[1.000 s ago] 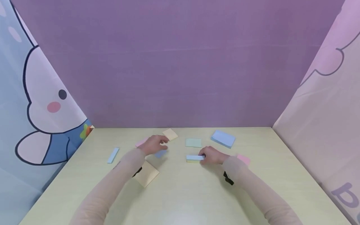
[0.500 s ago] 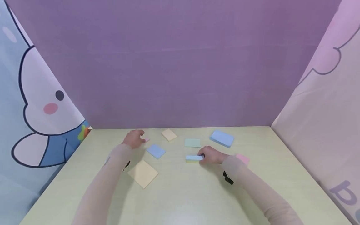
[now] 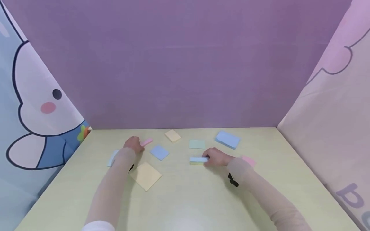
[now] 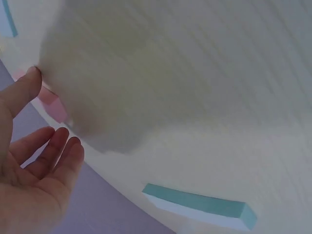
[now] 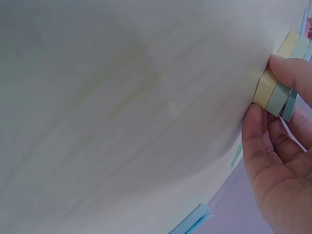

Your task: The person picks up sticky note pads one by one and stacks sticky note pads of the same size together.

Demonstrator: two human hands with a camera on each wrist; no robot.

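Observation:
My left hand (image 3: 134, 144) is at the near left end of a narrow pink sticky note pad (image 3: 146, 142). In the left wrist view its thumb and fingers are spread apart on either side of the pink pad (image 4: 54, 106), with a gap to the fingers. My right hand (image 3: 217, 157) pinches the right end of a stack of narrow sticky note pads (image 3: 198, 160), which rests on the table. Yellow, green and blue layers of the stack (image 5: 275, 95) show between thumb and fingers in the right wrist view.
A narrow light-blue pad (image 3: 112, 159) lies partly behind the left sleeve. Around the table (image 3: 185, 199) lie a large cream pad (image 3: 146, 176), a blue square (image 3: 159, 152), a small cream pad (image 3: 172, 136), a green pad (image 3: 197, 144), a thick blue pad (image 3: 227, 139) and a pink pad (image 3: 248, 160).
My left hand has moved left from above the blue square to the narrow pink pad, uncovering the square. The right hand keeps its hold on the stack in the same place.

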